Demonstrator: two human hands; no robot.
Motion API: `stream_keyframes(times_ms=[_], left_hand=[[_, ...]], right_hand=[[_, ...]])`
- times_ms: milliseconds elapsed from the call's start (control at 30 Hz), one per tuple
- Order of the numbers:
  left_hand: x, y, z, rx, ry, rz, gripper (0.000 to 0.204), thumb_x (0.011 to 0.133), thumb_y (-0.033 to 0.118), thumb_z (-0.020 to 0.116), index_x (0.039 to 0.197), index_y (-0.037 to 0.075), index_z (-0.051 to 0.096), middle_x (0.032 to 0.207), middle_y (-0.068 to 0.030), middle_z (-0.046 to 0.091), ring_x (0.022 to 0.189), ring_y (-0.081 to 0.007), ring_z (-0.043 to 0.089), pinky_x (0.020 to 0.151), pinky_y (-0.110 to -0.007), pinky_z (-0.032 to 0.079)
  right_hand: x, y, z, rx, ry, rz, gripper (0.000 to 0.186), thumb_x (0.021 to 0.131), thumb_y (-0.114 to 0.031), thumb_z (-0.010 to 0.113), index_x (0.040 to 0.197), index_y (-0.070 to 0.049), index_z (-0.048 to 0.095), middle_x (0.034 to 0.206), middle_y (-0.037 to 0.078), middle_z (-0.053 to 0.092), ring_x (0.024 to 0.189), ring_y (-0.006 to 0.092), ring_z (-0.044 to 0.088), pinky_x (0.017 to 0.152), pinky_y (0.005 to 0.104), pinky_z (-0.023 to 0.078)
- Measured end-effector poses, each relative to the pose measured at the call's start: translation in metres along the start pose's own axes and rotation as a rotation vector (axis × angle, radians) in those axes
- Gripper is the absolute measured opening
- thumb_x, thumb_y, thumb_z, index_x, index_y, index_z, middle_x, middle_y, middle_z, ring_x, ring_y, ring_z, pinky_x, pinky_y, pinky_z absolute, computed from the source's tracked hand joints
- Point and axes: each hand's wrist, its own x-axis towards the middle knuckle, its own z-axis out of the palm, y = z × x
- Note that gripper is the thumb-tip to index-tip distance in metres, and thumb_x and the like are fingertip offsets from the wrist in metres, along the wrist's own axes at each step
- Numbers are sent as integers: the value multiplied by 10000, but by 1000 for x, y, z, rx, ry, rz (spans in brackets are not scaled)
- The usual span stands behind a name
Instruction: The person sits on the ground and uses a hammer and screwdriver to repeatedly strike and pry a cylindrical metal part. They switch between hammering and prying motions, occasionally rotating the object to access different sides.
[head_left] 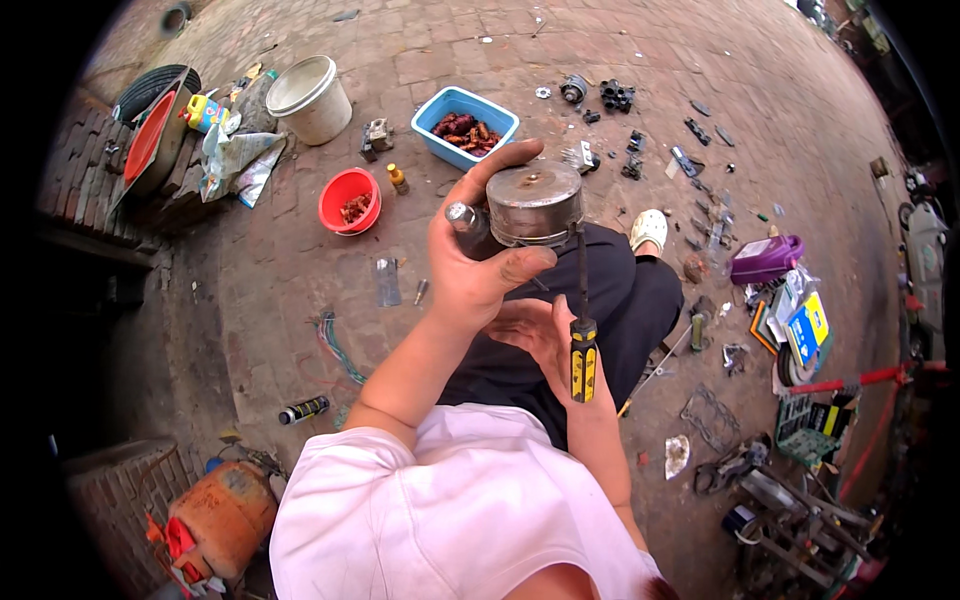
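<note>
In front of my chest, my left hand (468,262) is closed around a metal piston (536,200), thumb low on its side and fingers round the far side. A short, shiny-ended metal cylinder (463,216) lies between that hand and the piston. A screwdriver (583,362) with a black and yellow handle hangs handle down, its shaft reaching up to the piston's right edge. My right hand (540,328) is below the piston, fingers stretched leftward and apart, partly hidden. The screwdriver's handle overlaps its wrist in view; whether they touch I cannot tell.
Ahead on the brick ground stand a blue basin (428,150) of dark parts, a red bowl (334,222) and a white bucket (322,108). Loose engine parts (632,156) lie scattered to the right, near a purple jug (766,260). A rusty gas cylinder (228,510) is at lower left.
</note>
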Motion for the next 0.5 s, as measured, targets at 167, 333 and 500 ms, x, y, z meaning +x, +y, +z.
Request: stream_keyframes(times_ms=[167, 333, 500], left_hand=[[-2, 6, 6, 198, 18, -10, 812, 648, 127, 882, 1327, -34, 467, 1159, -97, 608, 1057, -150, 592, 914, -281, 469], [-3, 4, 15, 374, 76, 36, 727, 614, 70, 877, 1264, -4, 560, 1171, -74, 623, 1044, -125, 588, 918, -274, 461], [-2, -2, 19, 479, 71, 100, 718, 611, 65, 874, 1257, -3, 568, 1198, -80, 624, 1066, -128, 585, 925, -276, 462]], right_hand=[[11, 0, 7, -10, 70, -42, 605, 976, -456, 451, 1241, 86, 487, 1098, 154, 614, 974, 207, 610, 884, 336, 475], [15, 6, 16, 100, 111, -19, 414, 1014, -336, 413, 1241, -3, 506, 1133, 94, 598, 1009, 175, 587, 884, 334, 470], [19, 15, 14, 129, 151, 43, 496, 1015, -296, 407, 1427, -35, 318, 1413, 70, 420, 1282, 187, 447, 1049, 362, 394]])
